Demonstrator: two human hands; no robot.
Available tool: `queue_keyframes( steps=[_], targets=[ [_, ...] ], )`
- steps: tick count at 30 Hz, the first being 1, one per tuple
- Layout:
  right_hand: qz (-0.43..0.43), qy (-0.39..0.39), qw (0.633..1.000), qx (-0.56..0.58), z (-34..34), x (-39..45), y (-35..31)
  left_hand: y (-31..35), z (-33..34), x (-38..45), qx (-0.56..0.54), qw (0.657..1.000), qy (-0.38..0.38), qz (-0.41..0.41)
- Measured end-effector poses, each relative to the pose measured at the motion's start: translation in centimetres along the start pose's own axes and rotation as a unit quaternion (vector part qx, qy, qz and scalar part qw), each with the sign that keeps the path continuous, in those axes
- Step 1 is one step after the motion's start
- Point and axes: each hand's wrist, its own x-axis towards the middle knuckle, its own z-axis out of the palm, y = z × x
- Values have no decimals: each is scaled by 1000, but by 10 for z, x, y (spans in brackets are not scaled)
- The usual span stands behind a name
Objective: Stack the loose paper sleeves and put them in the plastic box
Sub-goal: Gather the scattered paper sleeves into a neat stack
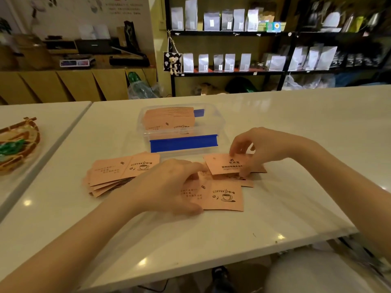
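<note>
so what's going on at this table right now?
A person is gathering loose paper sleeves on a white table. The right hand pinches one sleeve by its top edge, lifted slightly over a few scattered ones. The left hand rests flat on another sleeve. A fanned pile lies to the left. The clear plastic box behind already holds a batch of sleeves standing on edge.

Two hands are working: the left hand (169, 185) and the right hand (257, 149). One clear plastic box (218, 121) is sitting on one white table (296, 144), showing two blue clips (183, 143). The sleeves are lying in three groups; loose ones under the hands number perhaps four.
</note>
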Motion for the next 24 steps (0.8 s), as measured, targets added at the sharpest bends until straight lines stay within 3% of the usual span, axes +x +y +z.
queue_keyframes(
  steps=[10, 17, 24],
  targets=[
    [-100, 86, 987, 88, -10, 13, -50, -45, -33, -41, -64, 988, 110, -87],
    [-167, 125, 975, 75, 6, 37, -97, -84, -36, -71, -76, 963, 187, -181],
    [-192, 175, 964, 63, 32, 59, -138, -96, -34, -80, -84, 952, 207, -210]
  ],
)
